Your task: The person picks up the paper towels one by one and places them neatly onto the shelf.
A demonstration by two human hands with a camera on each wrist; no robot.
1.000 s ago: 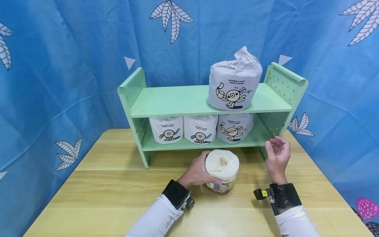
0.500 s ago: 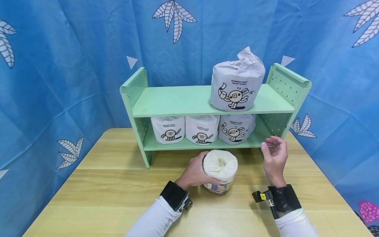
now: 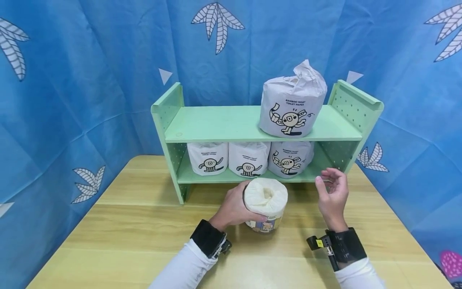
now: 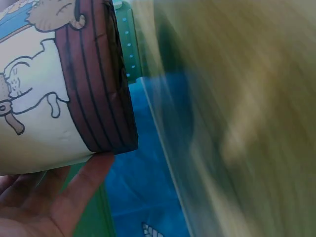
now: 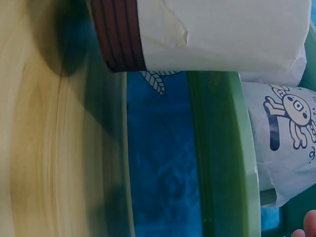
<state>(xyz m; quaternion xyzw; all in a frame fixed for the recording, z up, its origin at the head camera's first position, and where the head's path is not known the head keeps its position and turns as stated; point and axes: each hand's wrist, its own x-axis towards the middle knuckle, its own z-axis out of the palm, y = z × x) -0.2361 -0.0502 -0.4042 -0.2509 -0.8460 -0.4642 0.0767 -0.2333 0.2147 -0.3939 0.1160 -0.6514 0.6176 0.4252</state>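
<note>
My left hand (image 3: 234, 206) grips a cream paper-wrapped toilet roll (image 3: 266, 196) from its left side, thumb across the front. A brown striped band and cartoon cat print (image 4: 44, 74) show on its wrapper in the left wrist view. The roll is held upright a little above the wooden table, its shadow apart from its base. To the right, my right hand (image 3: 333, 196) hovers with fingers loosely bent and holds nothing, near the right end of the green shelf (image 3: 216, 122). Only its fingertips (image 5: 310, 224) show at the corner of the right wrist view.
Three white-wrapped toilet rolls stand on the lower tier: a left one (image 3: 208, 158), a middle one (image 3: 249, 158) and a right one (image 3: 290, 159). A larger white-wrapped roll (image 3: 292, 102) sits on the upper tier, right of centre. Behind hangs a blue curtain (image 3: 108, 60). The wooden table (image 3: 144, 241) extends in front.
My left hand has raised the toilet roll slightly and shifted it a little left. The right hand has drifted slightly left. The head view has turned slightly, so the shelf appears further right.
</note>
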